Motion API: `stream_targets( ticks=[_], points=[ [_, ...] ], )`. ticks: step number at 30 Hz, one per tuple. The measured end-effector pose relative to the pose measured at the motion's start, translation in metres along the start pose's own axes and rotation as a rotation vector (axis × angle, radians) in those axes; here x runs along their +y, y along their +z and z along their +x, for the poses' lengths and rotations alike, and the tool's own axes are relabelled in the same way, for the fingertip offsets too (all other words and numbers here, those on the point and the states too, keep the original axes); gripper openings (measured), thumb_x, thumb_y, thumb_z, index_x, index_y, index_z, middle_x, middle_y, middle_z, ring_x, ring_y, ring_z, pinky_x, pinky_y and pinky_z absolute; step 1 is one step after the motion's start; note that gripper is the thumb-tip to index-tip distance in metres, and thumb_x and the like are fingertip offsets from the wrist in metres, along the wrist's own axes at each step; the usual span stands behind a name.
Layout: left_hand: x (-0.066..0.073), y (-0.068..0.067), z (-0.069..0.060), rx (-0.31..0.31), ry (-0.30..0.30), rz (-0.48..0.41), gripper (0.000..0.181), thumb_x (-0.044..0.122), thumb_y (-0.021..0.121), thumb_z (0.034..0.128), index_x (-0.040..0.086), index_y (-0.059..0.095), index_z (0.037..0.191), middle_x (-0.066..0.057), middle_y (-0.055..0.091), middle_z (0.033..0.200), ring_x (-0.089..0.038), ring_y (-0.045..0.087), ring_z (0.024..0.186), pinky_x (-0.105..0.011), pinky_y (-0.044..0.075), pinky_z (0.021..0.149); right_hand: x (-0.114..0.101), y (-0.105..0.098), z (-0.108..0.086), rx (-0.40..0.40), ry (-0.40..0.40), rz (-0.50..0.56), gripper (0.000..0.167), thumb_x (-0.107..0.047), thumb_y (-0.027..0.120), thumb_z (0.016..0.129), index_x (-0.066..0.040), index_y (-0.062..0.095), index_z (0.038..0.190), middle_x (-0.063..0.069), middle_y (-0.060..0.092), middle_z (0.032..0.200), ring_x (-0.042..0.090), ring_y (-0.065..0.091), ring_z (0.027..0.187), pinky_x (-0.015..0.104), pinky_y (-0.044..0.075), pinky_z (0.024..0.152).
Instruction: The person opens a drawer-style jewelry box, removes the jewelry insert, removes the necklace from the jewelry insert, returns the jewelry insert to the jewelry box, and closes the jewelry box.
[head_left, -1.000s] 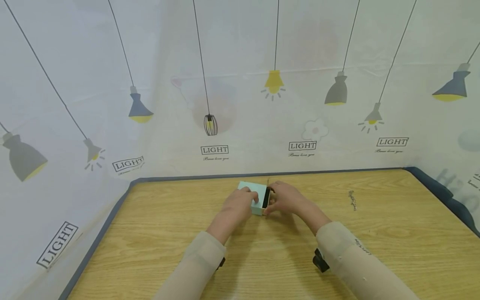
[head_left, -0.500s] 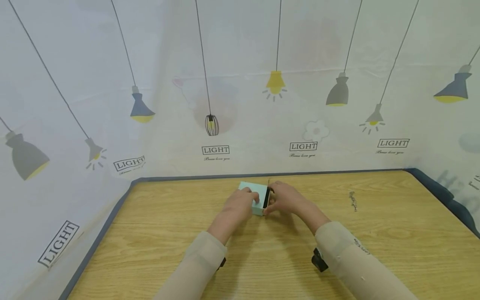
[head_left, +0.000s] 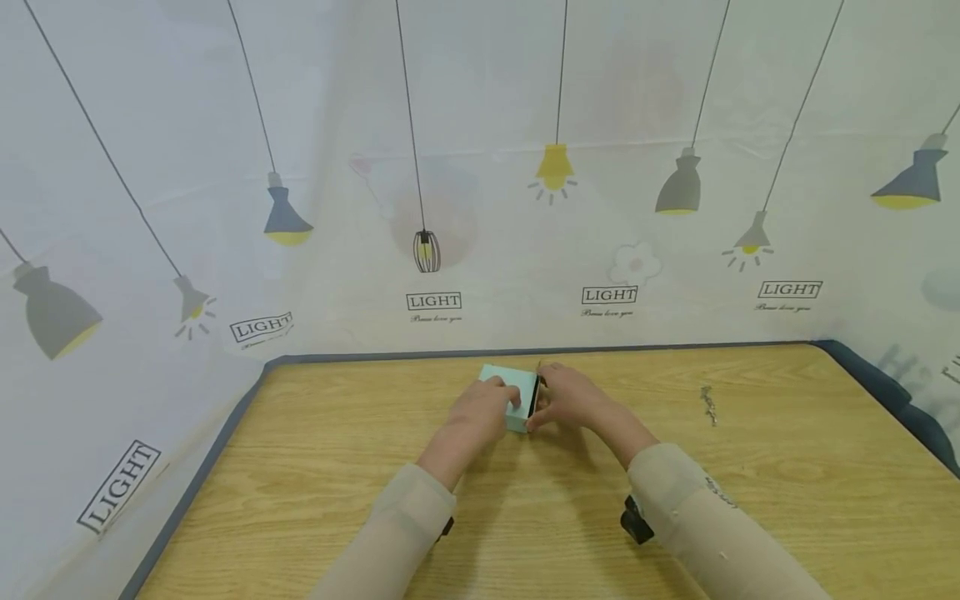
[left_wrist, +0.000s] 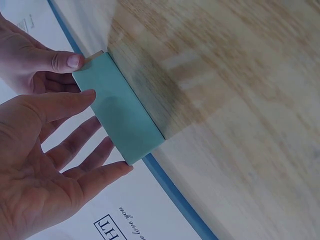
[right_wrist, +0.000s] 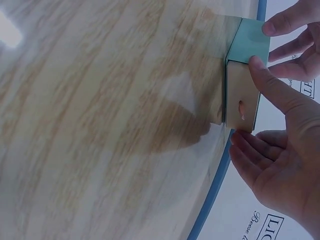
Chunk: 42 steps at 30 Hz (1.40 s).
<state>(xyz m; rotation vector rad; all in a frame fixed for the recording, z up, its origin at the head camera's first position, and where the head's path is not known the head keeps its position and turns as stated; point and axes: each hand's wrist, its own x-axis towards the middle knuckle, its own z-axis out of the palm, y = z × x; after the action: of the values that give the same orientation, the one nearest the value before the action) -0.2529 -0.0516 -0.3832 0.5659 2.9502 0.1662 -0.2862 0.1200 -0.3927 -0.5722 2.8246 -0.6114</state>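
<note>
A small mint-green drawer box [head_left: 516, 377] sits near the back of the wooden table. My left hand [head_left: 478, 412] holds its outer sleeve [left_wrist: 122, 110], thumb on the near side and fingers over the top and left end. At the other end my right hand [head_left: 576, 398] grips the drawer [right_wrist: 242, 87], thumb at the near edge and fingertips at the far edge. The drawer's end is pale brown with a small slot in it. A thin black strip of the drawer's inside shows beyond the sleeve. What lies inside is hidden.
A thin silver chain [head_left: 708, 406] lies on the table [head_left: 300, 467] to the right of the hands. Behind the table's dark blue edge hangs a white cloth [head_left: 510, 250] printed with lamps.
The drawer has slid left into the sleeve, and the black strip between them has become narrower. Both hands keep their hold on the box. The head view has shifted slightly.
</note>
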Motion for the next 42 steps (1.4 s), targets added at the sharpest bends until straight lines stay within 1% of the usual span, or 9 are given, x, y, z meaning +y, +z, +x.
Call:
stream_targets(
  ticks=[4, 8, 10, 15, 19, 24, 30, 34, 42],
  points=[
    [0.001, 0.0, -0.001, 0.003, -0.001, -0.006, 0.037, 0.002, 0.067, 0.091, 0.021, 0.067, 0.122, -0.004, 0.061, 0.131, -0.026, 0.06, 0.117, -0.035, 0.054, 0.1, -0.001, 0.004, 0.002, 0.002, 0.014, 0.018, 0.105, -0.034, 0.087, 0.076, 0.001, 0.027, 0.155, 0.024, 0.045, 0.151, 0.039, 0.049, 0.135, 0.053, 0.045, 0.111],
    [0.001, 0.002, -0.001, 0.014, 0.004, -0.019, 0.037, 0.0, 0.067, 0.0906, 0.02, 0.068, 0.122, -0.005, 0.061, 0.131, -0.026, 0.06, 0.118, -0.035, 0.054, 0.101, -0.008, 0.009, 0.0, 0.024, -0.011, 0.043, 0.108, -0.027, 0.088, 0.075, 0.002, 0.023, 0.156, 0.023, 0.054, 0.144, 0.036, 0.057, 0.126, 0.05, 0.048, 0.107],
    [0.0, 0.002, 0.0, 0.021, 0.008, -0.021, 0.037, -0.001, 0.066, 0.0905, 0.02, 0.068, 0.121, -0.006, 0.062, 0.131, -0.026, 0.061, 0.119, -0.035, 0.054, 0.102, -0.011, 0.01, -0.003, 0.033, -0.023, 0.049, 0.108, -0.024, 0.088, 0.075, 0.003, 0.022, 0.155, 0.024, 0.056, 0.141, 0.037, 0.06, 0.122, 0.05, 0.05, 0.105],
    [-0.004, -0.001, 0.002, 0.041, 0.012, -0.052, 0.037, -0.002, 0.063, 0.0915, 0.018, 0.069, 0.122, -0.007, 0.061, 0.134, -0.027, 0.059, 0.123, -0.036, 0.053, 0.104, -0.011, 0.008, -0.006, 0.046, -0.027, 0.064, 0.1, -0.021, 0.086, 0.079, 0.002, 0.025, 0.154, 0.025, 0.052, 0.144, 0.039, 0.056, 0.128, 0.051, 0.047, 0.109],
    [-0.011, -0.003, 0.001, 0.023, 0.025, -0.1, 0.034, 0.002, 0.063, 0.0929, 0.018, 0.069, 0.123, -0.006, 0.06, 0.139, -0.027, 0.057, 0.128, -0.038, 0.051, 0.107, -0.005, 0.007, -0.005, 0.037, -0.042, 0.024, 0.089, -0.022, 0.082, 0.082, 0.005, 0.033, 0.15, 0.026, 0.052, 0.144, 0.04, 0.054, 0.13, 0.052, 0.046, 0.11],
    [-0.027, -0.006, -0.001, -0.015, 0.004, -0.147, 0.033, 0.009, 0.066, 0.0944, 0.019, 0.069, 0.125, -0.004, 0.058, 0.141, -0.025, 0.055, 0.131, -0.039, 0.05, 0.107, 0.004, 0.002, -0.003, -0.002, 0.002, -0.049, 0.079, -0.026, 0.076, 0.089, 0.004, 0.036, 0.15, 0.026, 0.045, 0.15, 0.042, 0.046, 0.138, 0.053, 0.04, 0.115],
    [-0.049, -0.01, -0.007, -0.013, -0.037, -0.154, 0.031, 0.008, 0.065, 0.0949, 0.018, 0.069, 0.124, -0.006, 0.06, 0.139, -0.026, 0.054, 0.132, -0.042, 0.049, 0.11, 0.016, -0.011, -0.004, 0.021, 0.035, -0.094, 0.077, -0.028, 0.074, 0.09, 0.004, 0.036, 0.15, 0.028, 0.041, 0.152, 0.046, 0.043, 0.138, 0.055, 0.038, 0.117],
    [-0.064, -0.01, -0.012, -0.005, -0.076, -0.174, 0.029, 0.009, 0.064, 0.0963, 0.02, 0.071, 0.122, -0.005, 0.06, 0.14, -0.026, 0.053, 0.134, -0.044, 0.048, 0.11, 0.025, -0.017, -0.007, 0.047, 0.025, -0.1, 0.076, -0.03, 0.073, 0.091, 0.004, 0.037, 0.149, 0.03, 0.04, 0.151, 0.049, 0.041, 0.138, 0.058, 0.037, 0.116],
    [-0.093, -0.015, -0.022, 0.01, -0.138, -0.186, 0.024, 0.009, 0.061, 0.098, 0.018, 0.073, 0.117, -0.009, 0.06, 0.139, -0.03, 0.053, 0.134, -0.048, 0.049, 0.108, 0.047, -0.023, -0.016, 0.1, -0.047, -0.103, 0.066, -0.028, 0.065, 0.097, -0.002, 0.037, 0.151, 0.032, 0.031, 0.156, 0.053, 0.032, 0.142, 0.065, 0.033, 0.115]
  ],
)
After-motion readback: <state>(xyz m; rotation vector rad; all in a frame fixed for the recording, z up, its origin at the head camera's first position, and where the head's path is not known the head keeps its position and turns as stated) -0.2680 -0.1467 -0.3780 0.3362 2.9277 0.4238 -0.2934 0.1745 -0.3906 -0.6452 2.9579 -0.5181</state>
